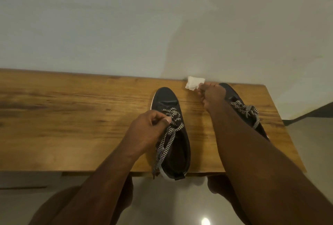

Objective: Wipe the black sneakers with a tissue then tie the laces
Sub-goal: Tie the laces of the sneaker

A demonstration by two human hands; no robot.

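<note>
A black sneaker (171, 132) lies centre on a wooden table (72, 116), toe toward the wall, heel at the near edge w/ loose checked laces (167, 134) trailing over it. The laces are pinched near the top eyelets by the left hand (149, 131), fingers curled. A second sneaker (252, 114) sits to the right, partly hidden by the forearm. A crumpled tissue (195, 82) at the table's far edge is pinched by the right hand (212, 96). Judged: the tissue is being fetched or set down; which one can't be told. For wiping, the shoe should be steadied & the tissue bunched firmly; laces kept clear.
</note>
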